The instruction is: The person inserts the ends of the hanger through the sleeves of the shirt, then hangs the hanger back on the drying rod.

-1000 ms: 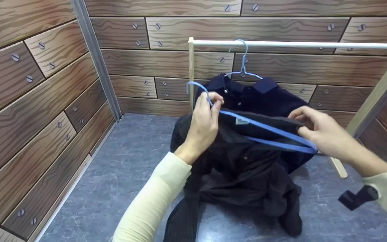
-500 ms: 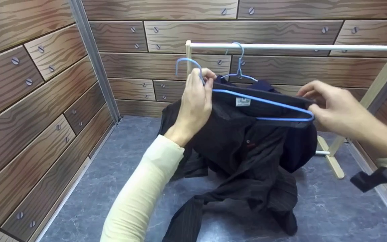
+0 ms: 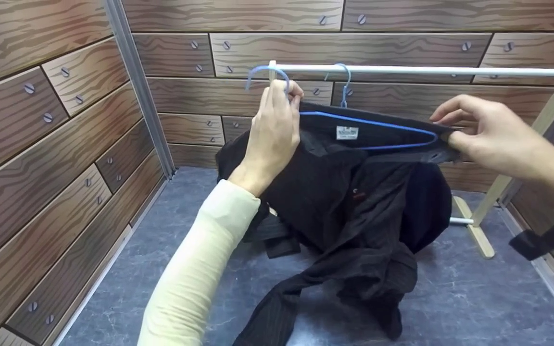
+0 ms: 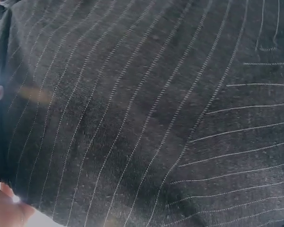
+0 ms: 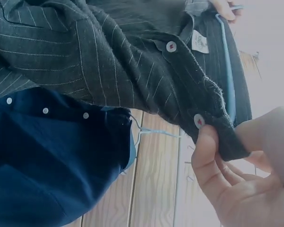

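Observation:
In the head view my left hand (image 3: 273, 122) grips a blue hanger (image 3: 378, 124) just below its hook, along with one end of a dark pinstriped shirt's collar. The hook sticks up above my fingers. Inside the stretched neck opening lies the hanger's right arm, beside a white label (image 3: 347, 133). My right hand (image 3: 486, 129) pinches the other collar end; the right wrist view shows thumb and fingers next to a white button (image 5: 199, 121). The shirt (image 3: 325, 197) hangs bunched below, one sleeve trailing to the lower left. Its striped cloth (image 4: 132, 113) fills the left wrist view.
Behind the shirt, a navy shirt (image 3: 428, 206) with white buttons hangs on another blue hanger (image 3: 345, 89) from the rack's white rail (image 3: 426, 70). The rack's wooden foot (image 3: 476, 235) stands on the grey floor (image 3: 161, 250). Wood-patterned walls (image 3: 181, 96) enclose the space.
Both hands have risen, lifting the hanger and collar, so more of the navy shirt is covered. My left hand also shifted left, my right hand right, and the collar is stretched wider.

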Available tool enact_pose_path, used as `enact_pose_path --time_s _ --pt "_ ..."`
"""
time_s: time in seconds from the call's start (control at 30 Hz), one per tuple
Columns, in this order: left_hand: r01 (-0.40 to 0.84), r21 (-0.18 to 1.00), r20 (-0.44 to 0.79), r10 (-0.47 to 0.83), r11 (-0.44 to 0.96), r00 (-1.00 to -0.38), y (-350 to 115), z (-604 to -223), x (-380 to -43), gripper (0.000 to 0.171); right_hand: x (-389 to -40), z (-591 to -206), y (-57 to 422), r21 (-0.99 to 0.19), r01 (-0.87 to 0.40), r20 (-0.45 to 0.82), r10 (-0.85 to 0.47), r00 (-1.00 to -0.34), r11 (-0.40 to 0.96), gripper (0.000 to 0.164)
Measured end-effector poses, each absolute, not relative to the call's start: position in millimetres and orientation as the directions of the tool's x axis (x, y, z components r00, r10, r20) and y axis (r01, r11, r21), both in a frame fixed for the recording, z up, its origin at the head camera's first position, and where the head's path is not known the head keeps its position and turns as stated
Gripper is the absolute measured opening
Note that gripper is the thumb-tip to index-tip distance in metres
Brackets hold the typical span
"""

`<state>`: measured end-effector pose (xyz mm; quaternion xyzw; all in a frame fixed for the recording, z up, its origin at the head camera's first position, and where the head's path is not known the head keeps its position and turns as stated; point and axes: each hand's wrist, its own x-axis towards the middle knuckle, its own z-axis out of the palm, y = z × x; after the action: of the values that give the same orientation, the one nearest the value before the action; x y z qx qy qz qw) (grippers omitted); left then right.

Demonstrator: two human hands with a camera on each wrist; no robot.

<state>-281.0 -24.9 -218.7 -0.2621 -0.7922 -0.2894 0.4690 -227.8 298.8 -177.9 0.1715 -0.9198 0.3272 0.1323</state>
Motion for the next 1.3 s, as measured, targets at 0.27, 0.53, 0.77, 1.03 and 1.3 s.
enact_pose_path --time_s 0.27,0.53,0.77,1.03,1.3 --pt "0.7 0.187 0.845 0.25 0.69 -0.472 -14 -230 -279 0.018 -224 -181 286 -0.648 -0.327 0.294 -0.169 -0.941 0.688 0.03" --pt "0.663 0.035 0.764 0.407 0.748 -0.5 9 -244 -269 0.018 -221 -181 275 -0.695 -0.339 0.318 -0.152 -0.936 0.634 0.026" --pt "0.677 0.001 0.745 0.451 0.736 -0.491 20 -248 -264 0.018 -219 -184 262 -0.629 -0.427 0.37 -0.233 -0.899 0.649 0.024" --pt "0.737 0.048 0.769 0.446 0.674 -0.458 27 -238 -256 0.022 -226 -216 235 -0.105 -0.679 0.549 -0.527 -0.649 0.727 0.017" --pt "0.781 0.123 0.744 0.463 0.612 -0.481 11 -234 -260 0.039 -226 -219 236 0.145 -0.639 0.64 -0.564 -0.521 0.755 0.011"
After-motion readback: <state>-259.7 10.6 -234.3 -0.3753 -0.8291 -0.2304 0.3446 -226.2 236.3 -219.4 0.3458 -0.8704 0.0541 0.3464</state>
